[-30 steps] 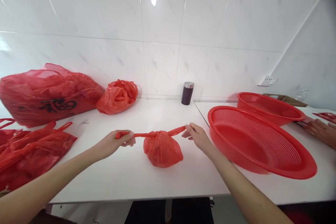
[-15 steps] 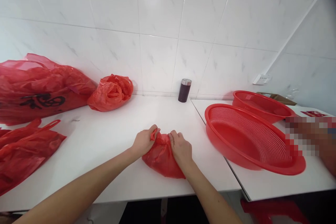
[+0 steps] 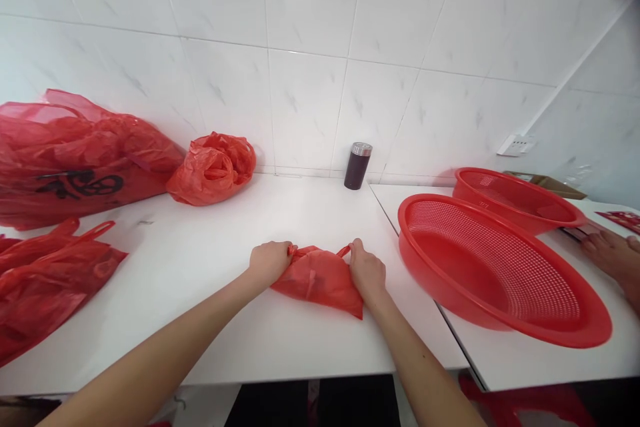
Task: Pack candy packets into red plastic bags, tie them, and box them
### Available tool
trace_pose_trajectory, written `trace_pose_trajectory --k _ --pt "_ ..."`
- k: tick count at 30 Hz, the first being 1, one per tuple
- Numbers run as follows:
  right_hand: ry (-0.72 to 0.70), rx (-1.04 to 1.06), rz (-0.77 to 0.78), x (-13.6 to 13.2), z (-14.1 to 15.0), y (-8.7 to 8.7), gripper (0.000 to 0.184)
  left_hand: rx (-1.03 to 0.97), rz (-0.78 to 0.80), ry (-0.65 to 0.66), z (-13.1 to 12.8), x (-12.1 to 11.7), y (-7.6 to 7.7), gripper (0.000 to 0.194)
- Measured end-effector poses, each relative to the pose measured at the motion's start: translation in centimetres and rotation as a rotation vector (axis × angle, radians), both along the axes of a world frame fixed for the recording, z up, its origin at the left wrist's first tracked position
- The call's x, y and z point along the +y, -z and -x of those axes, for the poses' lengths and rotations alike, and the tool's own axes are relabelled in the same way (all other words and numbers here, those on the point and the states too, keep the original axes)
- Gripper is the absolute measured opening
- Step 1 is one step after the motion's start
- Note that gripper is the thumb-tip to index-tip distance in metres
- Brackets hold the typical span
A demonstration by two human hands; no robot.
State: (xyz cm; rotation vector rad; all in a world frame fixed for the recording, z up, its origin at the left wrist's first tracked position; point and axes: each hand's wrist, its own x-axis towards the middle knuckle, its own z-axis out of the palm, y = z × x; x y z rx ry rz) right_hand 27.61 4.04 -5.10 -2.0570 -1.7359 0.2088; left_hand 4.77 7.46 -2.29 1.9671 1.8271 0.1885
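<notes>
A small red plastic bag (image 3: 320, 279) lies flattened on the white table (image 3: 210, 280) in front of me. My left hand (image 3: 269, 261) is closed in a fist on the bag's left handle end. My right hand (image 3: 367, 268) is closed on the right handle end, where a small red loop sticks up. Both hands rest on the table, pressing the bag between them.
A large red perforated basket (image 3: 500, 273) sits to the right, with a second red basket (image 3: 515, 197) behind it. Another person's hand (image 3: 613, 253) rests at the far right. Red bags lie at the left (image 3: 75, 153) (image 3: 45, 280) and back (image 3: 213, 170). A dark jar (image 3: 357, 166) stands by the wall.
A second ago my hands pulled the bag's handles apart, stretched taut. They came together on the bag, and now sit slightly apart at its two ends, with the bag flatter.
</notes>
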Motion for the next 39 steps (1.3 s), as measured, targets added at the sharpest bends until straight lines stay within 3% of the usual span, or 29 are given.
trace_pose_trajectory --k 6,10,12,15,18,21,24,28,34,37,39 --pt "0.147 0.194 -0.066 0.3 -0.8 0.0 0.038 -0.214 0.072 -0.047 3.1 -1.7 -1.4 0.039" --pt "0.126 0.314 -0.119 0.0 -0.8 0.2 0.036 -0.353 0.131 -0.016 5.6 -2.1 -3.2 0.042" --pt "0.108 0.379 -0.150 -0.3 -0.7 0.2 0.037 -0.370 0.075 -0.005 5.6 -2.1 -4.2 0.036" --pt "0.079 0.480 -0.197 -0.8 -0.8 0.0 0.038 -0.358 -0.142 0.009 3.6 -2.3 -5.2 0.030" --pt "0.059 0.553 -0.231 -1.0 -1.1 0.0 0.041 -0.332 -0.317 0.139 0.0 -2.8 -5.0 0.037" --pt "0.070 0.641 -0.256 -0.9 -1.4 0.1 0.040 -0.282 -0.283 0.291 -2.7 -3.0 -4.0 0.032" --pt "0.093 0.718 -0.232 -0.9 -1.6 0.1 0.037 -0.265 -0.218 0.303 -3.0 -2.9 -4.1 0.015" --pt "0.081 0.794 -0.178 -1.2 -1.6 -0.2 0.035 -0.332 -0.290 0.163 0.4 -3.2 -7.2 0.025" --pt "0.086 0.698 -0.156 -0.8 -1.3 0.1 0.029 -0.387 -0.319 -0.047 8.6 -4.8 -12.1 0.038" --pt "0.071 0.659 -0.142 -0.8 -1.3 0.1 0.028 -0.382 -0.300 -0.180 13.1 -5.9 -13.2 0.042" --pt "0.059 0.638 -0.134 -1.0 -1.3 0.0 0.027 -0.346 -0.257 -0.245 16.1 -6.7 -13.0 0.043"
